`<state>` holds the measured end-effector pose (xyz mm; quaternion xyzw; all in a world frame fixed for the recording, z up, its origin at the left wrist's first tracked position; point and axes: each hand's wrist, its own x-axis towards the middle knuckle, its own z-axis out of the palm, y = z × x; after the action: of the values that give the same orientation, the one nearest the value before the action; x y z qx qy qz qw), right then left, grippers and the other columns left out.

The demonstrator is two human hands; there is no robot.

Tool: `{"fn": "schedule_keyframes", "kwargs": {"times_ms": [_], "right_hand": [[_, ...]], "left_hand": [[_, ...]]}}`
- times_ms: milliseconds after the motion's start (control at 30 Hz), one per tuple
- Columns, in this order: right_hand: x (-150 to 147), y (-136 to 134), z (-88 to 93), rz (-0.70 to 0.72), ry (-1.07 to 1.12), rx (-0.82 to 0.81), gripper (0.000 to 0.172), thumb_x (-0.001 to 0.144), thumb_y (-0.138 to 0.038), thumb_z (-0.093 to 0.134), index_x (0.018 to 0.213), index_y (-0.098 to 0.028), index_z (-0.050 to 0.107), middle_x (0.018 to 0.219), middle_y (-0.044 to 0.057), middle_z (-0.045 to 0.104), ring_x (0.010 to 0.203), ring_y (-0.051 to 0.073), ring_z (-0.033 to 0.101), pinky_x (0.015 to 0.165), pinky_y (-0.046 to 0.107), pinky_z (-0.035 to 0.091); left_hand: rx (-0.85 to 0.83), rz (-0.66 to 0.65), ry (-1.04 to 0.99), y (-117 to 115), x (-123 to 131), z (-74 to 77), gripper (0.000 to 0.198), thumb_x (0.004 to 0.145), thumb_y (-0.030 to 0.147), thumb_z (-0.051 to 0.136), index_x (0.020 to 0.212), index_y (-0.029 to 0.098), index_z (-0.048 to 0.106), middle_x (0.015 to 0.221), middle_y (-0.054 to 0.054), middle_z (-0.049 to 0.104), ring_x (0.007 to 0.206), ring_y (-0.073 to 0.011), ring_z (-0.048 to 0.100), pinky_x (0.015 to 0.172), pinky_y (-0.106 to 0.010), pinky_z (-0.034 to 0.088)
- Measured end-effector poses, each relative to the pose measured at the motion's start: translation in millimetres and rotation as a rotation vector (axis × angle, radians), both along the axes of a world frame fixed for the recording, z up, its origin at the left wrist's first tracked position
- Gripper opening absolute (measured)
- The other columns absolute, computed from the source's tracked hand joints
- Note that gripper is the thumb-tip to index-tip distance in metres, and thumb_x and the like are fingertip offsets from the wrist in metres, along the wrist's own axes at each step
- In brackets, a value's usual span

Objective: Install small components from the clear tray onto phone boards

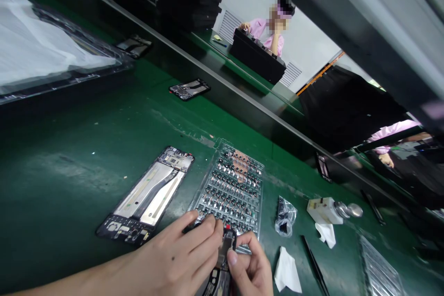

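Observation:
At the bottom middle, an opened phone body [227,247] with its inner boards showing is held in front of me. My left hand [189,254] curls over its upper left part, hiding much of it. The thumb and fingers of my right hand [251,266] pinch its right edge. Just beyond my hands lies a clear plastic tray [239,180] with rows of small dark and coppery parts. A second opened phone body [149,194] rests on the green table to the left of the tray.
To the right are black tweezers [315,266], white cloths [287,270], a small clear bag [285,216], a white bottle [325,210] and a clear ribbed tray [379,268]. Another phone body [190,88] lies farther back. A person [267,27] sits across.

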<state>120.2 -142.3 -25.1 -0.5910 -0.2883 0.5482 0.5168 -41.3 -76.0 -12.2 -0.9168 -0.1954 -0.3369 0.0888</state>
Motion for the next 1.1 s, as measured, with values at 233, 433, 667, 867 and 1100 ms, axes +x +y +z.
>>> {"fn": "schedule_keyframes", "kwargs": {"times_ms": [233,433,667,867,1100], "right_hand": [[1,-1,-4.7,0.014,-0.018,0.007,0.037,0.071,-0.049,0.068,0.076,-0.022,0.043,0.035,-0.013,0.039,0.029,0.0,0.018,0.033,0.011,0.014],[6,0,-1.6,-0.01,0.03,0.021,0.035,0.073,-0.047,0.066,0.081,-0.024,0.041,0.038,-0.011,0.046,0.023,0.003,0.025,0.028,0.012,0.02],[10,12,12.1,0.086,-0.185,0.119,0.032,0.073,-0.046,0.065,0.079,-0.019,0.049,0.053,-0.006,0.05,0.044,0.007,0.035,0.044,0.018,0.027],[9,36,29.4,0.282,-0.444,0.095,0.019,0.074,-0.029,0.06,0.066,-0.017,0.047,0.058,-0.006,0.042,0.056,0.009,0.036,0.052,0.019,0.025],[-1,41,19.7,0.221,-0.468,0.182,0.015,0.068,-0.024,0.061,0.063,-0.017,0.049,0.057,-0.006,0.044,0.056,0.008,0.038,0.052,0.018,0.027]], "left_hand": [[-0.091,0.005,0.005,-1,1,0.9,0.031,0.09,0.013,0.033,0.092,0.013,0.064,0.099,-0.01,0.064,0.095,-0.0242,0.052,0.088,-0.04,0.032],[-0.914,0.024,-0.438,2,-3,5.6,0.027,0.086,0.018,0.044,0.112,0.02,0.048,0.112,-0.008,0.057,0.1,-0.0219,0.054,0.088,-0.035,0.041],[-1.715,-0.196,-0.427,4,5,3.2,0.026,0.079,0.021,0.051,0.105,0.022,0.048,0.093,0.002,0.06,0.09,-0.0171,0.056,0.077,-0.024,0.044],[-1.563,-0.195,-0.401,4,6,-5.7,0.025,0.075,0.026,0.053,0.099,0.021,0.052,0.096,0.001,0.06,0.09,-0.0197,0.054,0.083,-0.027,0.041],[-1.516,-0.135,-0.471,13,10,-18.5,0.028,0.084,0.045,0.045,0.087,0.02,0.056,0.086,0.0,0.058,0.088,-0.0207,0.054,0.078,-0.025,0.044]]}}
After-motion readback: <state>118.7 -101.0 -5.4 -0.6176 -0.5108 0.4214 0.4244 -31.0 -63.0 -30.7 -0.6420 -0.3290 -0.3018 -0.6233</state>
